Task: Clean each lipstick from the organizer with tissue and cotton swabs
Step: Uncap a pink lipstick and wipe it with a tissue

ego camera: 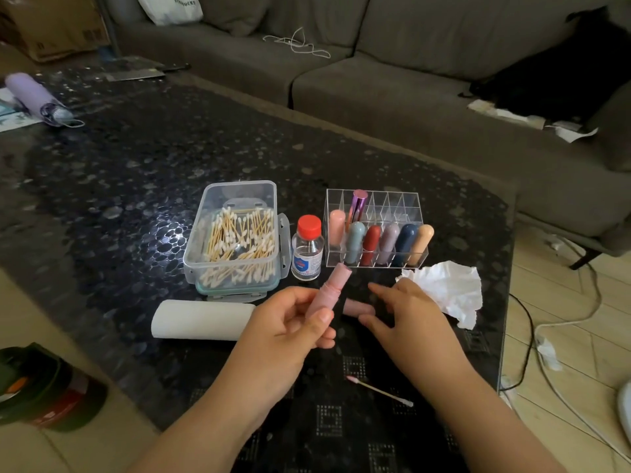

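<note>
Holding: left hand (293,322) grips uncapped pink lipstick (329,291), thumb and fingers wrapped round the tube, open end tilted up and away.
Reaching: right hand (406,319), fingers spread and relaxed, nothing held, hovering over pink cap (356,307) lying on table (136,165) between the two hands; contact with cap not clear.
Step (judged): recapping, or setting cap aside before wiping.
Organizer (375,230): just beyond right fingertips, seven lipsticks standing in it, back cells mostly free.
Crumpled tissue (450,291): touching-close on right hand's outer side.
Used cotton swab (379,390): near side of right wrist, pink-stained tip.
Swab box (235,237), alcohol bottle (307,247): just ahead of left hand; tissue roll (201,319) beside left wrist.
Risk 1: cap round, could roll off under a loose touch.
Risk 2: exposed lipstick end near bottle; forward swing could smear or tip it.
Risk 3: right forearm sweeping back could knock swab off.
Edges: table edge close on right, past the tissue; near edge under forearms.
Room: open tabletop far left and beyond the box; tight ahead.
</note>
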Demonstrator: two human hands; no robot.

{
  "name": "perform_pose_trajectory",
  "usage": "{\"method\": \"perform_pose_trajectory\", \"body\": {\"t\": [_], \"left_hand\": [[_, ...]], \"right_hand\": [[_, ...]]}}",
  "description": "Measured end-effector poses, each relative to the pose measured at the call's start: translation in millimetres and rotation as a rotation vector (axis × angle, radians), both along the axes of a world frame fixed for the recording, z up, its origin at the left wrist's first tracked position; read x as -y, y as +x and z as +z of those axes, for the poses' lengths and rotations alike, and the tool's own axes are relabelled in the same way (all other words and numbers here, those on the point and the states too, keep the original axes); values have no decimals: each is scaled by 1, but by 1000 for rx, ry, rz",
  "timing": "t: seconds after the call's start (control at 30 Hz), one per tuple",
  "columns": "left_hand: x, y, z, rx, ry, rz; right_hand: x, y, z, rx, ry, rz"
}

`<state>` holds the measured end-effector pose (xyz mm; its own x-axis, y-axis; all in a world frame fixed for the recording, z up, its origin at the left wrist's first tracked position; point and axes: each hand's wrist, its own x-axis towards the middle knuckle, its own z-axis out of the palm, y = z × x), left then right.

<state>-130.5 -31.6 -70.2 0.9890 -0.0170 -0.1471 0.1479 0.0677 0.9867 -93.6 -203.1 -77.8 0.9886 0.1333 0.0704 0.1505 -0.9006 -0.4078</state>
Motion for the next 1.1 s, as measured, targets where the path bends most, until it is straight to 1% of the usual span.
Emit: {"method": "perform_pose_trajectory", "body": {"t": [0.03, 0.07, 0.1, 0.17, 0.2, 0.27, 0.47, 0.53, 0.67, 0.73, 0.8, 0.9, 1.03, 1.1], "left_hand": [[1, 0, 0, 8, -6, 1], [2, 0, 1, 15, -16, 2], [2, 0, 2, 21, -28, 2], [3, 1, 3, 28, -50, -2], [4, 0, 4, 32, -60, -5], [5, -1, 6, 40, -78, -11], [7, -6, 14, 74, -68, -86], [7, -7, 16, 67, -94, -86], [7, -6, 15, -72, -243, -107], [8, -6, 14, -95, -250, -140], [9, -7, 12, -74, -236, -117], [6, -4, 8, -56, -218, -19], [7, -4, 8, 5, -116, 49], [8, -4, 9, -29, -157, 46]], "right_hand": [[1, -1, 3, 24, 76, -3], [1, -2, 7, 36, 212, -14], [1, -4, 12, 11, 391, -18], [0, -9, 22, -98, 744, 24], [-1, -11, 25, -138, 853, 42], [-3, -13, 28, -190, 974, 52], [-13, -15, 28, -231, 1107, 35], [-16, -15, 29, -227, 1130, 34], [-17, -16, 30, -217, 1173, -4], [-18, -16, 31, -219, 1185, -11], [-18, -16, 29, -225, 1205, -17], [-20, -15, 26, -205, 1223, -10], [-22, -16, 24, -175, 1225, -8], [-22, -16, 25, -186, 1242, -14]]}}
